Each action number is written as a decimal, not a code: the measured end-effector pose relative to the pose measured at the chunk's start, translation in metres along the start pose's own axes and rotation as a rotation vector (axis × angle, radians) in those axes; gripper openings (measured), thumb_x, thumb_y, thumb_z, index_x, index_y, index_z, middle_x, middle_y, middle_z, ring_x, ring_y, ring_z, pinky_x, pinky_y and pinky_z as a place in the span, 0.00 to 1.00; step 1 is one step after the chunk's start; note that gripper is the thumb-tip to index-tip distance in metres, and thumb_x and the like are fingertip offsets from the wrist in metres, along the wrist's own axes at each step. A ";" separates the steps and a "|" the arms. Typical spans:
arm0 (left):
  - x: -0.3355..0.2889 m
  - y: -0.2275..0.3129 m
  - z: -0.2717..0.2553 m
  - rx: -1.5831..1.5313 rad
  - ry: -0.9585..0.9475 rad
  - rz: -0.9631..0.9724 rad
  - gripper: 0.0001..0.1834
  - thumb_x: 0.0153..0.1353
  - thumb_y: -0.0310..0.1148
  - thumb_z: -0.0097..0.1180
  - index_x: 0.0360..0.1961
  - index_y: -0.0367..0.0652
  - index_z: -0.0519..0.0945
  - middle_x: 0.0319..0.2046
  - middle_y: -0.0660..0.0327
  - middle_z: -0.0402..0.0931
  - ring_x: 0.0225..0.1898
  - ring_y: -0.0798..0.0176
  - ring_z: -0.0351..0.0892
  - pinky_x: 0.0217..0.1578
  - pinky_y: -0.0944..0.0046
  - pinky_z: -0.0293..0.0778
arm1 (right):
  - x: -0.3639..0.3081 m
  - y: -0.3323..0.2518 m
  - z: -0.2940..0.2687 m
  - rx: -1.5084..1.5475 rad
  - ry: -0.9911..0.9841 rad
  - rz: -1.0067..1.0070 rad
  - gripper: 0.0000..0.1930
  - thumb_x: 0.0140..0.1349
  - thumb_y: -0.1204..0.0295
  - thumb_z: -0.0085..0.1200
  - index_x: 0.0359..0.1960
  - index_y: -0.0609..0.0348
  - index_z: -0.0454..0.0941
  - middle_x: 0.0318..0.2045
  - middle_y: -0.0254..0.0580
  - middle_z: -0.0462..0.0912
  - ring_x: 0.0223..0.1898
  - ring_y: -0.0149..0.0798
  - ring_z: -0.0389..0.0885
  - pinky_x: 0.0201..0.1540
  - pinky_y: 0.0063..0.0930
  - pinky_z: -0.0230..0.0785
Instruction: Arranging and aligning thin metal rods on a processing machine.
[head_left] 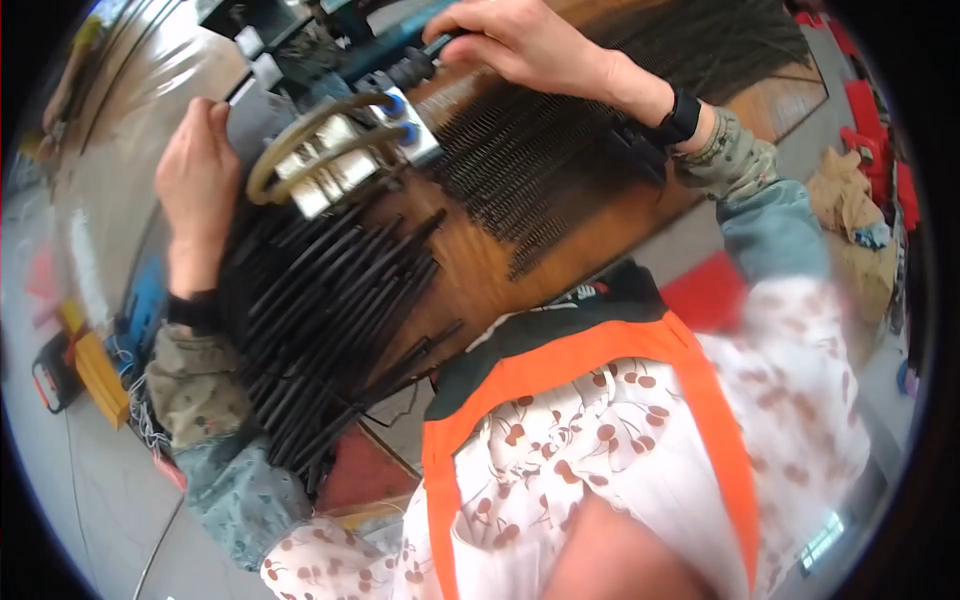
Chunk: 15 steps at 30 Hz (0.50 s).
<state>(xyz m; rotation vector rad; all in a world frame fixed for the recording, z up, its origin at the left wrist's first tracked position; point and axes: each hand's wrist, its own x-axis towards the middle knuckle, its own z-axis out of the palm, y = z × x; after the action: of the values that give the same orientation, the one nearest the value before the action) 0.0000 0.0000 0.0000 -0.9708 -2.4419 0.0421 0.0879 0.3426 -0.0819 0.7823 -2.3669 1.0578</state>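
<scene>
A bench machine (pixel 385 50) with teal and dark parts stands at the top. On its near side is a bright metal block (pixel 330 165) with tan hoses (pixel 275 150) and blue fittings. My left hand (pixel 200 165) is closed beside the machine's left side; what its fingers hold is hidden. At the machine's right, my right hand (pixel 510 40) pinches the end of a thin black rod-like piece (pixel 438 45), in line with a ribbed black cylinder (pixel 405 70). Below my left hand lies a pile of black rods or tubes (pixel 330 290).
Rows of long dark coil springs (pixel 560 150) cover the right of the wooden table (pixel 470 245). Clear plastic sheeting (pixel 150 70) lies at the upper left. A yellow block (pixel 100 375) is at the left, red containers (pixel 865 130) and brown paper (pixel 845 190) at the right.
</scene>
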 end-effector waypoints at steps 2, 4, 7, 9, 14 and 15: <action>0.031 0.003 -0.022 0.004 0.032 0.198 0.07 0.71 0.36 0.50 0.37 0.46 0.73 0.30 0.55 0.78 0.30 0.47 0.79 0.27 0.53 0.74 | -0.007 -0.013 -0.037 -0.416 0.079 -0.151 0.15 0.55 0.59 0.64 0.33 0.57 0.76 0.29 0.45 0.81 0.37 0.51 0.78 0.43 0.42 0.68; 0.012 -0.035 -0.045 0.236 0.054 0.361 0.04 0.70 0.34 0.51 0.39 0.47 0.75 0.29 0.59 0.79 0.29 0.50 0.80 0.27 0.55 0.74 | -0.052 -0.050 0.004 -0.116 -0.036 0.027 0.19 0.43 0.59 0.68 0.32 0.53 0.76 0.30 0.42 0.77 0.38 0.49 0.77 0.44 0.47 0.70; 0.011 -0.064 -0.049 0.198 0.121 0.493 0.05 0.68 0.32 0.53 0.43 0.49 0.76 0.30 0.62 0.79 0.30 0.52 0.80 0.32 0.54 0.76 | -0.157 -0.116 -0.015 -0.247 -0.397 -0.268 0.17 0.39 0.65 0.63 0.32 0.56 0.74 0.29 0.41 0.73 0.37 0.45 0.75 0.40 0.40 0.67; 0.002 -0.038 -0.044 0.222 0.131 0.403 0.05 0.67 0.35 0.54 0.41 0.49 0.78 0.33 0.59 0.79 0.36 0.53 0.80 0.34 0.51 0.73 | -0.193 -0.127 -0.066 -0.149 -0.591 -0.294 0.18 0.41 0.67 0.61 0.36 0.57 0.75 0.31 0.41 0.73 0.37 0.45 0.75 0.40 0.39 0.68; -0.033 0.093 -0.085 0.058 -0.171 -0.045 0.08 0.65 0.41 0.55 0.36 0.51 0.80 0.33 0.58 0.76 0.37 0.55 0.77 0.33 0.52 0.68 | -0.160 -0.117 -0.129 -0.209 -0.515 -0.131 0.16 0.43 0.77 0.58 0.37 0.60 0.76 0.32 0.42 0.75 0.34 0.45 0.75 0.36 0.39 0.70; -0.055 0.128 -0.094 0.125 -0.248 0.028 0.13 0.61 0.49 0.57 0.30 0.53 0.79 0.30 0.60 0.74 0.35 0.56 0.74 0.34 0.54 0.64 | -0.152 -0.111 -0.115 -0.209 -0.532 -0.129 0.16 0.43 0.77 0.58 0.37 0.60 0.76 0.32 0.42 0.75 0.34 0.45 0.75 0.36 0.39 0.70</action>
<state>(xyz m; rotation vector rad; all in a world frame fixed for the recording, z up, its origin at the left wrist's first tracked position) 0.1589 0.0452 0.0304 -0.9949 -2.6114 0.3389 0.2911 0.4185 -0.0404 1.2354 -2.7499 0.5826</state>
